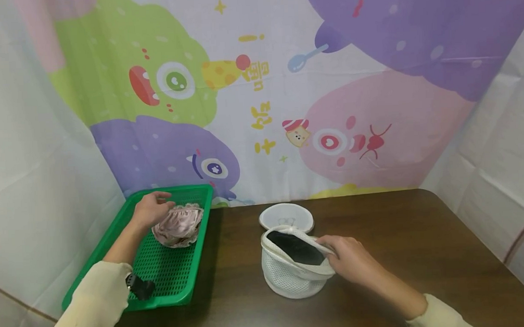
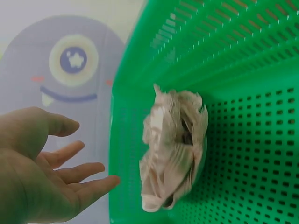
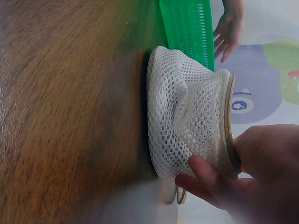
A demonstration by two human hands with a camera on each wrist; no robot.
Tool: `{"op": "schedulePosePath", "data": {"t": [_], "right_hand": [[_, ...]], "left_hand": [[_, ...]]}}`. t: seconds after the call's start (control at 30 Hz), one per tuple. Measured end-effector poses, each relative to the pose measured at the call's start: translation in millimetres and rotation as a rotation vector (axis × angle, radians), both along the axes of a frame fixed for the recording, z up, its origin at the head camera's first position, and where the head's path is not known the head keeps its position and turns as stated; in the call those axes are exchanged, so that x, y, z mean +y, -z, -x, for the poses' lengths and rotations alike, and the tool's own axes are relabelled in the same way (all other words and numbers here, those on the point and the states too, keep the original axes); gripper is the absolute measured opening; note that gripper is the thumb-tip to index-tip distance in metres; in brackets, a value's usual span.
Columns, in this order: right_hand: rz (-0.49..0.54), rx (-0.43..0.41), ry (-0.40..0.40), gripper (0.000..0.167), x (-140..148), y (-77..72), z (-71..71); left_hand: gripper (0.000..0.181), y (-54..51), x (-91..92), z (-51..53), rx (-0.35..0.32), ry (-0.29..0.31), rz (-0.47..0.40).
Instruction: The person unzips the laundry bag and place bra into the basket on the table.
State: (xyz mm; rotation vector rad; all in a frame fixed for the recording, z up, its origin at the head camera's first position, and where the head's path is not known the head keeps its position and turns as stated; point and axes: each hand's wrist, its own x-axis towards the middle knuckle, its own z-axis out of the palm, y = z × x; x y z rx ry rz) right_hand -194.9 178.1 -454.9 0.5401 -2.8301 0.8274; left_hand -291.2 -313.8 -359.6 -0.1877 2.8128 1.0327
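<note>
A white mesh laundry bag (image 1: 287, 278) stands on the table with its round mouth uncovered, and a dark thing (image 1: 294, 246) shows inside. My right hand (image 1: 352, 257) grips the bag's rim, thumb and fingers on either side of the mesh wall (image 3: 205, 121). The bag's round white lid (image 1: 286, 215) lies tipped back behind it. To the left, a crumpled pale pink satin garment (image 1: 179, 226) with ruffled edges lies in a green plastic basket (image 1: 200, 242). Above the basket, near the garment, my left hand (image 1: 151, 209) hovers with fingers spread and holding nothing, apart from the garment in the left wrist view.
The brown wooden table (image 1: 376, 217) extends right of the bag. A cloth backdrop (image 1: 262, 178) printed with cartoon monsters hangs along the back edge, and white sheets (image 1: 495, 155) flank both sides. A black device (image 1: 139, 286) sits at my left wrist, over the basket.
</note>
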Motion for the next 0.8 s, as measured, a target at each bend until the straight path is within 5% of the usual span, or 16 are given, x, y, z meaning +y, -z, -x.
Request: {"op": "schedulePosePath", "data": {"t": [0.8], "right_hand": [[-0.003, -0.009, 0.007, 0.043, -0.1, -0.1, 0.3]], "left_hand": [[0.053, -4.6, 63.9, -17.9, 0.127, 0.137, 0.021]]}}
